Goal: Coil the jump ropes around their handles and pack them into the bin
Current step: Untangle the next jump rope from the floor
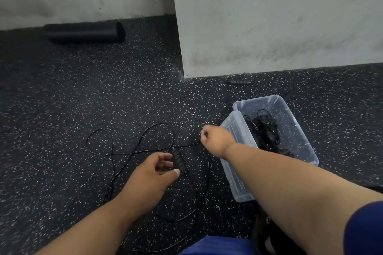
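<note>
I saw left hand (152, 172) half-curled at handle (179, 160), unclear if gripping | right hand (215, 139) pinched rope (132, 151) beside bin (267, 145)

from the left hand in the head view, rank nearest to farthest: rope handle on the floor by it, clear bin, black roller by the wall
1. Rope handle, at the fingertips of the left hand.
2. Bin, to the right.
3. Roller, far ahead at the wall.
</note>
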Available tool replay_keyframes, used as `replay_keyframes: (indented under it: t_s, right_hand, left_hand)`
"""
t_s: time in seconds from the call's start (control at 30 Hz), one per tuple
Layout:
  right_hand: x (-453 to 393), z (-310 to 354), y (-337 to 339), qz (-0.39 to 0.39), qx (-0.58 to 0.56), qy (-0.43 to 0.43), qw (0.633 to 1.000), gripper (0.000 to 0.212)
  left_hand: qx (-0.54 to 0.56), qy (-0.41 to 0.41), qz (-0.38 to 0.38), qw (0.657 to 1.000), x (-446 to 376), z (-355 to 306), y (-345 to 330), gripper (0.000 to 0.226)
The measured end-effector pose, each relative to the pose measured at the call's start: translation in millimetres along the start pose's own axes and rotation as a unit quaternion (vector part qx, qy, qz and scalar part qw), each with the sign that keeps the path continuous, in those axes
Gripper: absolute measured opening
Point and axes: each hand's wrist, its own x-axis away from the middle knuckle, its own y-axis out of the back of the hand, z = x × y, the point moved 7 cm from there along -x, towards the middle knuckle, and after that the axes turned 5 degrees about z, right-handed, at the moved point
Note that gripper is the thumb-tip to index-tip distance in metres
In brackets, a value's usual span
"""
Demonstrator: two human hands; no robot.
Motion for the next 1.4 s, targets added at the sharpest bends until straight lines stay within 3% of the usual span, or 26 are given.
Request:
replay_keyframes:
  t_s: [0.07,0.17,0.33,0.7,1.17,1.27,1.33,1.4]
  right_hand:
    - [-2.1,5.1,-31.0,0.062,0.040,0.003,0.997,0.016]
    - [-4.4,0.9,-70.0,0.157,0.126,-0.007,0.980,0.033]
    - [-4.6,-13.4,-119.3,0.258,0.229,-0.029,0.938,0.047]
    - [-24.8,0.5,-194.8,0.339,0.245,-0.032,0.908,0.061]
    - [-65.7,-7.2,-246.3,0.332,0.174,-0.161,0.913,0.075]
    - [-67.8,5.9,-235.6,0.317,0.146,-0.156,0.924,0.066]
    - [-72.6,16.8,-226.1,0.291,0.078,-0.147,0.942,0.055]
    - [-80.7,28.4,-213.0,0.242,-0.067,-0.138,0.958,0.046]
  left_hand:
    - [-0.008,0.005,0.001,1.000,3.3,4.2,1.0,0.037]
    - [-0.018,0.018,0.003,1.000,8.3,12.6,6.1,0.036]
    - [-0.008,0.043,-0.007,0.999,13.3,30.8,20.3,0.037]
    - [-0.014,0.074,-0.020,0.997,15.6,49.0,52.1,0.041]
    - [0.001,0.126,-0.030,0.992,10.1,71.4,76.2,0.042]
    - [-0.007,0.125,-0.030,0.992,8.4,72.3,78.3,0.042]
    - [-0.010,0.122,-0.031,0.992,7.5,72.0,80.1,0.042]
    - [-0.013,0.119,-0.031,0.992,7.0,71.8,80.6,0.042]
